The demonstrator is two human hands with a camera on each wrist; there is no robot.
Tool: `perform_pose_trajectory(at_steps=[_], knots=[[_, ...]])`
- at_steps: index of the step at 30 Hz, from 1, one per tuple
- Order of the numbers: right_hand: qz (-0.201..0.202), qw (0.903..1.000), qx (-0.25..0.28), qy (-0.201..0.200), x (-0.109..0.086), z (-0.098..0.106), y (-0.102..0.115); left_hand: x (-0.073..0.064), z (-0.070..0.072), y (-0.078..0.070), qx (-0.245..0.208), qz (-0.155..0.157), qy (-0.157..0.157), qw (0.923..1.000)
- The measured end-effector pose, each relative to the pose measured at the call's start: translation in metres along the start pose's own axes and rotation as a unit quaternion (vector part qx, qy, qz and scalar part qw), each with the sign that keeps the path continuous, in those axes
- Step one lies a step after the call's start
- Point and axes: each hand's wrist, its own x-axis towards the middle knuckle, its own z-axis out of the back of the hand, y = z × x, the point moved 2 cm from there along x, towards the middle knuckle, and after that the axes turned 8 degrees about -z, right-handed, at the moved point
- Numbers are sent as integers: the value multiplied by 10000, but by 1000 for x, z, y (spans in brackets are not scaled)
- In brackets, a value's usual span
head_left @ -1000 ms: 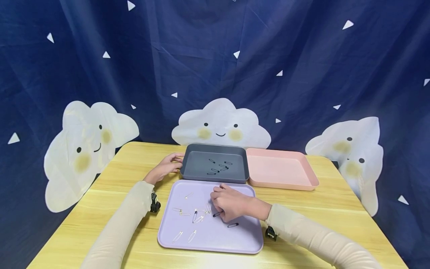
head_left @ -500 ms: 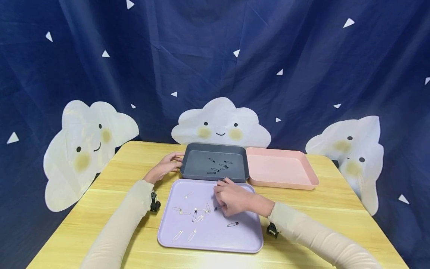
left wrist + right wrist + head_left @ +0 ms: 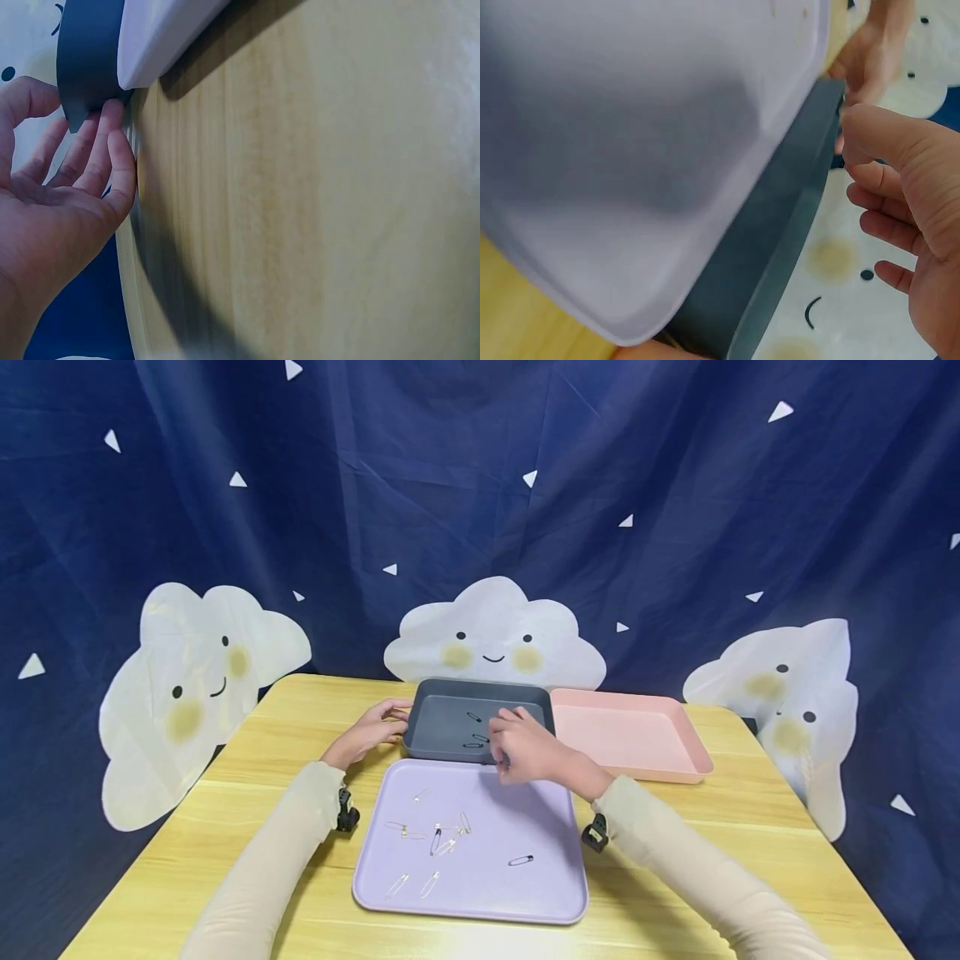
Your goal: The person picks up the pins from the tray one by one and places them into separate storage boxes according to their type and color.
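My right hand (image 3: 525,747) is over the front rim of the dark grey tray (image 3: 442,718), thumb and index finger pinched together. In the right wrist view, a dark bit of a black safety pin (image 3: 840,159) shows at those fingertips; most of it is hidden. My left hand (image 3: 372,731) rests with relaxed fingers against the grey tray's left wall, its fingertips (image 3: 112,112) at the outer side. Black safety pins (image 3: 474,717) lie in that tray, some hidden behind my right hand. The lilac tray (image 3: 487,893) in front bears several gold safety pins (image 3: 429,884) and two black ones, one apart on the right (image 3: 521,861).
A pink tray (image 3: 630,735) stands right beside the grey one, at the back of the wooden table (image 3: 645,860). The lilac tray lies flat against their front side. Behind the table hangs a dark blue curtain (image 3: 450,485) with cloud faces.
My right hand has risen from the lilac tray and moved back to the grey tray, taking a black safety pin with it. My left hand has stayed at the grey tray's side.
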Motion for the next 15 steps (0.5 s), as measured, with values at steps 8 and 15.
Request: perform_pose_trajectory(at_steps=[8,15], knots=[[-383,9992,-18,-97,19,0,-25,-1,1,1,5,-25,13,10000],[-762,9969,-174,84,39,-3,-35,0,2,1,-62,-66,-5,10000]])
